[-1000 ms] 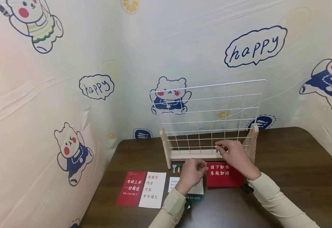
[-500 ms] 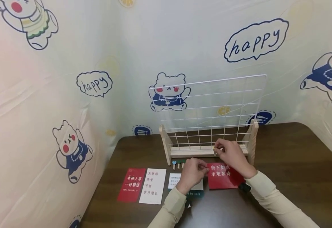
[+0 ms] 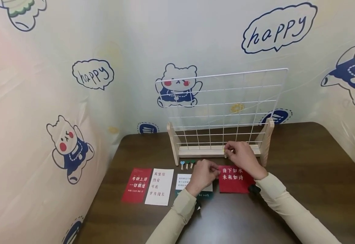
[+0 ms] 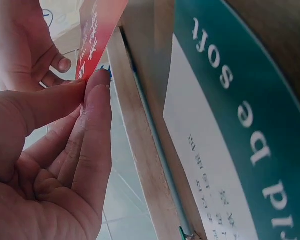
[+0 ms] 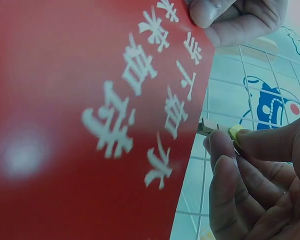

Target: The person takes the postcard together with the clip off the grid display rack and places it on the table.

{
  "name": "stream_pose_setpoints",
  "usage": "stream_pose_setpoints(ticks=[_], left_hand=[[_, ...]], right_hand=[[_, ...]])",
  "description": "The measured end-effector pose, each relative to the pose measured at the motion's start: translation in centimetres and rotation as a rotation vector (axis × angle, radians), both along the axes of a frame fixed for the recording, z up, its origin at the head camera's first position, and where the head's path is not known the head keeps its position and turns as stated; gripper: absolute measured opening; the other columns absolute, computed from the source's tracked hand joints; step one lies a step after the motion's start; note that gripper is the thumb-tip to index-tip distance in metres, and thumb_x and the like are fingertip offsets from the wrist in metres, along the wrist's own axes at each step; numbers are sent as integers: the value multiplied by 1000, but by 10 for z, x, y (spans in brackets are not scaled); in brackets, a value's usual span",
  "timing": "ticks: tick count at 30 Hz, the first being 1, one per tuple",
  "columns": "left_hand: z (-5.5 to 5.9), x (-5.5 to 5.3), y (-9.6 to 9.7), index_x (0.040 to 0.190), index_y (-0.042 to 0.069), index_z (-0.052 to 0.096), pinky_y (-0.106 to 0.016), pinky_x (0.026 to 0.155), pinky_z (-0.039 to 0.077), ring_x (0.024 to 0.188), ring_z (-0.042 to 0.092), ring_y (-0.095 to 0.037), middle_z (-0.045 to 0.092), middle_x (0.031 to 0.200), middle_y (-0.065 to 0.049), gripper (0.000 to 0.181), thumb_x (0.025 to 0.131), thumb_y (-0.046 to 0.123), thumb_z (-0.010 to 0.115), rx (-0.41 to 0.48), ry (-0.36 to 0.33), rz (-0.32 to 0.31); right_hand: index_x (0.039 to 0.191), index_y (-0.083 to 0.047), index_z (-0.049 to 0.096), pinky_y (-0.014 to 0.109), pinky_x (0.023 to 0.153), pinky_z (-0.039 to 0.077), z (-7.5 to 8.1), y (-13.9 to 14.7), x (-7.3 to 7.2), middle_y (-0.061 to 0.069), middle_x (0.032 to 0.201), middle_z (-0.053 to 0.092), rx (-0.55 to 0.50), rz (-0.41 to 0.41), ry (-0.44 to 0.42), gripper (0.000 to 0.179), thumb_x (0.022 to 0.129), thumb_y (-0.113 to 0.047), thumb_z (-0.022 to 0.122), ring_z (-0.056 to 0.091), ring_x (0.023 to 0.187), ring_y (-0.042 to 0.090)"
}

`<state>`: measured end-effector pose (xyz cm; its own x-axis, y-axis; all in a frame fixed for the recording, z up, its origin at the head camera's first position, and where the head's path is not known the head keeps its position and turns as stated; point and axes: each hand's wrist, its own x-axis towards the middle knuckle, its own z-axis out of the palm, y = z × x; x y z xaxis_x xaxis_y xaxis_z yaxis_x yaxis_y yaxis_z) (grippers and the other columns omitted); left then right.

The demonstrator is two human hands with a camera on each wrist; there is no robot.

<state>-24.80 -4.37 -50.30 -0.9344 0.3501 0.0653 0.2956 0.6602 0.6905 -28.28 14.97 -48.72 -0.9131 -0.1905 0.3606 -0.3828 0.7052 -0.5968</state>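
My left hand (image 3: 203, 176) pinches the corner of a red card with white characters (image 3: 233, 185) between thumb and fingertips, in front of the rack. The card hides much of the right wrist view. Just beyond its top edge, my right hand (image 3: 243, 158) pinches a small wooden clothespin (image 5: 208, 126) with a yellow decoration (image 5: 236, 132) by its handle end. The clothespin's tip is right at the card's edge in that view. Behind both hands stands a white wire grid rack (image 3: 216, 134) on a pale wooden base.
Left of the hands lie a red card (image 3: 134, 189), a white card (image 3: 159, 188) and a teal card (image 3: 206, 195), the last partly under another white card (image 3: 183, 178). Several small clothespins (image 3: 187, 165), one blue-topped, others green, lie in a row before the rack.
The head view has tilted down, so everything sits higher. My right hand with the clothespin has shifted slightly left against the rack. My left hand still pinches the red card.
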Motion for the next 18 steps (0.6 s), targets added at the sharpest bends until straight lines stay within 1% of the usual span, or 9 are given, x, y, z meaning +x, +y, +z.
stream_pose_setpoints(ticks=[3,5,9,12,18], left_hand=[[-1,0,3,102,4,83,-14,53,46,58,60,6,81,82,-4,12,94,12,77,-17,6,-2],[0,-2,4,102,4,83,-14,53,47,58,61,6,81,81,-4,12,94,12,77,-22,13,-6],[0,-4,5,103,4,82,-13,53,47,58,63,6,81,81,-4,13,95,12,76,-17,-5,-19],[0,-2,5,103,3,82,-13,52,48,58,64,6,81,82,-5,13,95,11,76,-7,-26,-19],[-5,2,3,105,2,81,-14,53,48,59,65,4,81,83,-6,14,95,10,76,9,-48,1]], right_hand=[[86,-10,76,27,57,39,0,-1,-1,2,71,73,-2,5,-6,8,93,-6,73,53,59,11],[87,-9,77,27,56,40,2,-2,-4,3,72,74,-9,7,-5,8,93,-6,74,54,59,11],[87,-10,79,27,56,41,5,-2,-5,4,75,76,-35,-1,-18,8,93,-6,75,57,59,11],[88,-9,80,26,55,42,6,-2,-4,6,77,77,-52,-12,-30,7,92,-7,75,59,59,11],[91,-6,80,28,55,43,4,-1,-4,9,79,77,-61,-25,-84,7,93,-7,73,57,58,12]])
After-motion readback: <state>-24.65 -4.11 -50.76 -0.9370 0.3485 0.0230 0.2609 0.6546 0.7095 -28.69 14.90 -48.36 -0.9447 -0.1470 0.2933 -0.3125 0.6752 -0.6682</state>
